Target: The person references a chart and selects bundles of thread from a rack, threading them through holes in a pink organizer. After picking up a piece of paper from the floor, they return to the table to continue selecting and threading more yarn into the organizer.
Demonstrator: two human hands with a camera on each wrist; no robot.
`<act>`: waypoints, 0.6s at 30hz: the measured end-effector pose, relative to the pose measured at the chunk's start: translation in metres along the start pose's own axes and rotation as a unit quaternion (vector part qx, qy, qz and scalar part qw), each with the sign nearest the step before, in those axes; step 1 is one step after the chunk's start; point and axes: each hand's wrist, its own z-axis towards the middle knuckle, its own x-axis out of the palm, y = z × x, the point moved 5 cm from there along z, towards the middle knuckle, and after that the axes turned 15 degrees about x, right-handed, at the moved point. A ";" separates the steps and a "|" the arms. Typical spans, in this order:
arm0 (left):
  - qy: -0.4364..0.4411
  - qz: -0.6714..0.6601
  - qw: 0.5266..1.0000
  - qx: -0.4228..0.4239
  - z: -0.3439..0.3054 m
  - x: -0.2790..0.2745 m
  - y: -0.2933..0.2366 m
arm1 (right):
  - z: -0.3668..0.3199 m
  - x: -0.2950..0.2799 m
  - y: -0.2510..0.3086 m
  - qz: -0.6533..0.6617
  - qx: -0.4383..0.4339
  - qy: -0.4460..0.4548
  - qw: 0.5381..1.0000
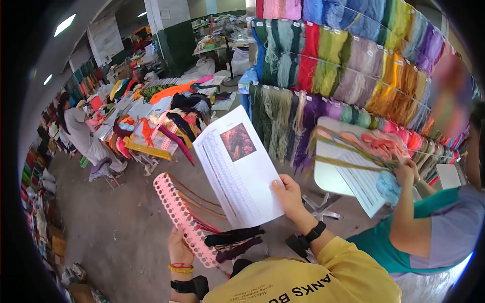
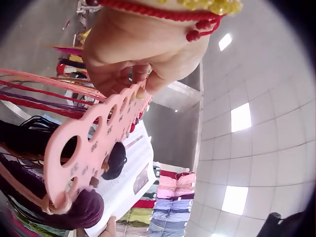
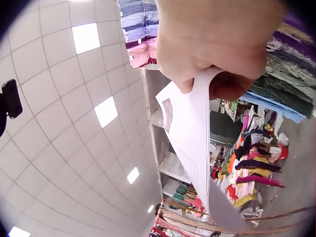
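My left hand (image 1: 180,248) grips a long pink thread organizer board (image 1: 181,214) by its edge. Round holes run along both sides of the board, and printed numbers show in the left wrist view. Black thread (image 1: 235,236), dark purple thread (image 2: 89,210) and several brown and red strands hang from the holes. My right hand (image 1: 291,198) pinches the right edge of white paper sheets (image 1: 252,189), thumb on the front. A printed table and a dark picture with pink flowers (image 1: 238,142) show on the sheet. The paper stands just beyond the board, overlapping its threads in the head view.
Racks of coloured thread skeins (image 1: 328,60) fill the right side. Another person (image 1: 429,227) handles thread at a small white table (image 1: 331,174) on my right. Far left, a heaped table (image 1: 151,113) stands beside a second person (image 1: 83,129). Grey floor (image 1: 113,222) lies between.
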 end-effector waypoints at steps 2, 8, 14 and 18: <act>0.001 -0.014 1.000 -0.017 0.052 -0.002 0.019 | 0.036 0.000 0.000 -0.007 -0.002 -0.025 1.000; 0.061 -0.017 0.996 -0.068 0.221 0.021 0.037 | 0.140 0.016 0.012 0.057 -0.048 -0.090 0.993; 0.185 0.006 0.978 -0.100 0.360 0.092 0.040 | 0.211 0.035 0.052 0.115 -0.065 -0.178 0.975; 0.221 -0.048 0.968 -0.113 0.411 0.146 0.055 | 0.249 0.021 0.066 0.126 -0.076 -0.216 0.965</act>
